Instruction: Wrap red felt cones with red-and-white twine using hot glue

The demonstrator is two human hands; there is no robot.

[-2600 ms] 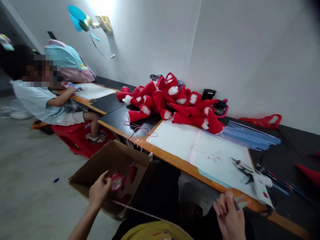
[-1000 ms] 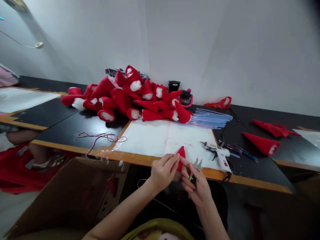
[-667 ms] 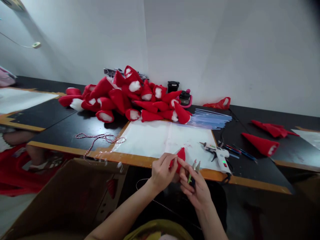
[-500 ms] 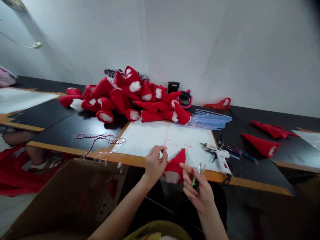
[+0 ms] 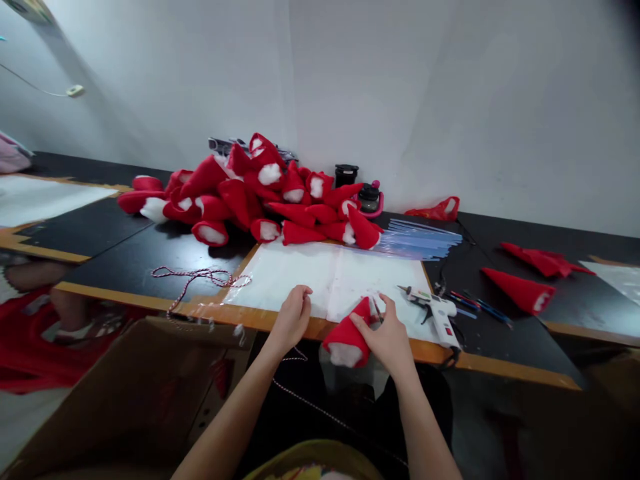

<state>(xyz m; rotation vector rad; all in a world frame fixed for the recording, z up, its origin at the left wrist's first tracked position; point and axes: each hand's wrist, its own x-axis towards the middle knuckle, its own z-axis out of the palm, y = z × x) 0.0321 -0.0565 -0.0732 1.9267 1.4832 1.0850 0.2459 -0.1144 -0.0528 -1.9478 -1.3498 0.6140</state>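
Observation:
My right hand [image 5: 389, 333] is over the table's front edge with its thumb at a red felt cone [image 5: 349, 332]. A small pair of snips [image 5: 378, 311] shows its metal tips between that thumb and the forefinger; the rest is hidden behind the hand. White stuffing fills the cone's wide end, which faces me at the edge. To its left, my left hand [image 5: 293, 319] is held with fingers curled together; what they hold, if anything, is hidden. A thin red-and-white twisted cord [image 5: 320, 407] runs below the left hand and across my lap.
Behind lies a heap of stuffed red cones [image 5: 240, 193]. Clear plastic sticks [image 5: 415, 239] lie right of it. A white glue gun [image 5: 437, 310], pens [image 5: 480, 307] and another red cone [image 5: 520, 290] are at the right. More cord [image 5: 200, 275] lies left; a cardboard box [image 5: 125, 393] stands below.
My right hand has turned over and moved up to the cone and table, bringing the snips' tips down. My left hand has drawn left, away from the cone.

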